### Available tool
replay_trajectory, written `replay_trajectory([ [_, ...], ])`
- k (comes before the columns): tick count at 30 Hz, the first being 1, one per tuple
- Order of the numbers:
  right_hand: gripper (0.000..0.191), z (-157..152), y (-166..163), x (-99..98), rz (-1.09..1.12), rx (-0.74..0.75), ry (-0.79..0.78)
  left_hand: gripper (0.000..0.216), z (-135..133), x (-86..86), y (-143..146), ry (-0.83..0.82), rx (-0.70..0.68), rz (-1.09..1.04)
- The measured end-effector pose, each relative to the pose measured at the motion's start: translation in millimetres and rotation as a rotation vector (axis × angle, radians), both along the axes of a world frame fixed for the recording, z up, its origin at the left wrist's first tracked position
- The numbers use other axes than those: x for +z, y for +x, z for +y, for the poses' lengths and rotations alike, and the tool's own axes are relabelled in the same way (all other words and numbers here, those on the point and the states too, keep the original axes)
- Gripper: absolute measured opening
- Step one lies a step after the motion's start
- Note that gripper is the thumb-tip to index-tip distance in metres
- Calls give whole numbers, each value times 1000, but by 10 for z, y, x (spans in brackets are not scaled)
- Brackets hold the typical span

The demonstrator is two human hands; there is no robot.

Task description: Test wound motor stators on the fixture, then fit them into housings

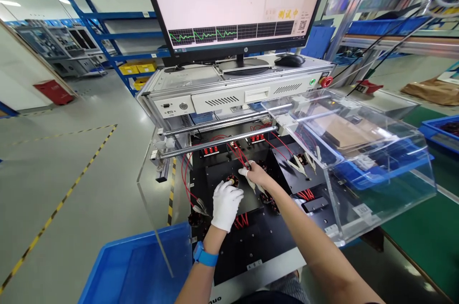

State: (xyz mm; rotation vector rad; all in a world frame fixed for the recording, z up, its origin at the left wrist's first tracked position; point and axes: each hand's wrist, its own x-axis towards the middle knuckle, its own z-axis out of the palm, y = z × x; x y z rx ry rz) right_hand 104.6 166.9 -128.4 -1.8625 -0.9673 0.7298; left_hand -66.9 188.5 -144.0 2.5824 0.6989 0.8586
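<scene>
My left hand [225,204], in a white glove with a blue wristband, rests with curled fingers on the black test bed [251,242], beside a small round motor [232,180]. My right hand [255,175] is bare with white finger cots; it pinches a white clip on red wires [236,151] just right of that motor. More small motors [269,199] and clip leads [297,164] lie on the bed.
A clear acrylic cover [362,160] stands slid open to the right on steel rails [218,141]. A monitor [233,3] showing green traces sits on the white tester housing [229,89], with a mouse [289,60]. A blue bin [143,270] stands at lower left.
</scene>
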Motion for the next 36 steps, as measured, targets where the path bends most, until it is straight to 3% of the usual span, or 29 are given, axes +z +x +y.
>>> replay_trajectory([
  [6,22,37,-175,-135,39,-84,57,9,-21,-12,59,16,45,33],
  [25,19,109,-245,-128,106,-147,128,9,-27,2,66,16,58,-2],
  [36,39,91,-124,-175,292,-164,225,9,7,-43,67,-87,101,-126],
])
